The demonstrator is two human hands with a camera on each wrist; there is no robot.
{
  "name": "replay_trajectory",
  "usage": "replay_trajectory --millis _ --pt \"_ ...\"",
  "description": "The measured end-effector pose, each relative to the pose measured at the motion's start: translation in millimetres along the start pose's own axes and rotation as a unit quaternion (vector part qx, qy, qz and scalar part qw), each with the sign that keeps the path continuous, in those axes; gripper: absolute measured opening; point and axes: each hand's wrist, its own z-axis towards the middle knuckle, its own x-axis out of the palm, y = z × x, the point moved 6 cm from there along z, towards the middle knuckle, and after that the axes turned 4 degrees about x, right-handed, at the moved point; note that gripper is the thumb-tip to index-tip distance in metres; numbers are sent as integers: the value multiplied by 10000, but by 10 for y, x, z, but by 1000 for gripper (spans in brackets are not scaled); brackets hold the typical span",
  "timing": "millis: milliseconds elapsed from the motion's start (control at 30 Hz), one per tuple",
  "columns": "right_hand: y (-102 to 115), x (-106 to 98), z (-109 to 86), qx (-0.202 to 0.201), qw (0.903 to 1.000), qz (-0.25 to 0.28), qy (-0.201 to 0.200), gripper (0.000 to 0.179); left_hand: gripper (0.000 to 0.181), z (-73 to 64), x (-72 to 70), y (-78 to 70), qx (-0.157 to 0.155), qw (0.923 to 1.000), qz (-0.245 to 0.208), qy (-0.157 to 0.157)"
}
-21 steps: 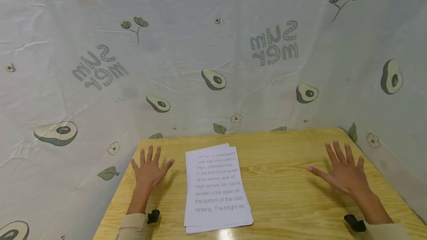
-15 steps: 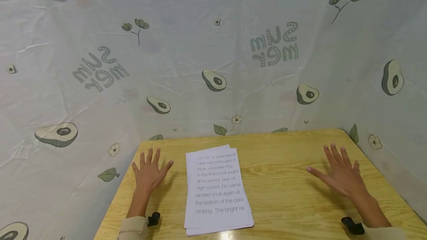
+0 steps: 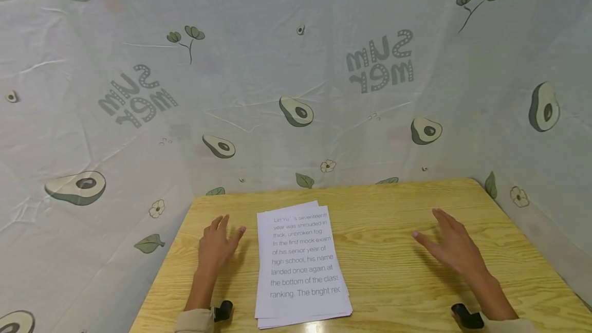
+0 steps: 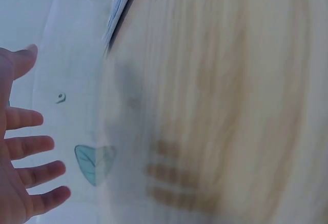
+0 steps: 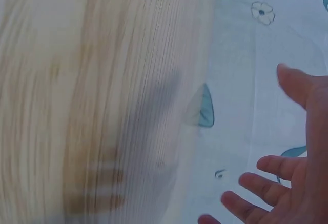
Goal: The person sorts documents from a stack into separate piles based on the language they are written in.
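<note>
A stack of white paper sheets (image 3: 298,261), the top one printed with large text, lies slightly fanned on the wooden table (image 3: 384,271). My left hand (image 3: 216,245) hovers to the left of the stack, apart from it, fingers loosely extended and thumb toward the paper. Well to the right of the stack, my right hand (image 3: 455,248) is held above the table with its thumb spread from the fingers. Both hands hold nothing. In the left wrist view the edge of the paper stack (image 4: 120,8) shows at the top.
A pale curtain (image 3: 259,76) printed with avocados, leaves and lettering hangs behind the table and along both sides. Each wrist carries a small black device: one on the left (image 3: 223,311) and one on the right (image 3: 467,316).
Both hands have moved inward, the left to the right and the right to the left. Their fingers, spread wide before, are now closer together and turned more sideways. The paper stack stays put.
</note>
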Motion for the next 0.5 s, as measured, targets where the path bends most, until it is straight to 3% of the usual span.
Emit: replay_trajectory --millis 233,500 --pt "245 128 -20 -51 9995 308 -32 91 74 -65 172 -58 -435 9967 -657 212" --pt "474 385 -5 -109 9942 1032 282 78 62 -129 254 -181 -484 9941 -967 65"
